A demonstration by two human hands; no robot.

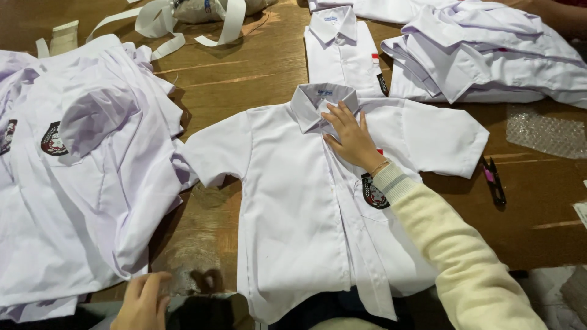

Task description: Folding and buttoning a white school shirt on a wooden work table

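Note:
A white short-sleeved shirt lies face up on the brown wooden table, sleeves spread, a dark crest on its chest pocket. My right hand, in a cream knit sleeve with a thin bracelet, presses flat on the shirt just below the collar, fingers apart. My left hand rests at the table's near edge, by the hem of a heap of white shirts, fingers loosely curled with nothing in them.
A folded white shirt lies beyond the collar. More white shirts are piled at the far right. Small black thread snips and a bubble wrap sheet lie at the right. White strips curl at the far edge.

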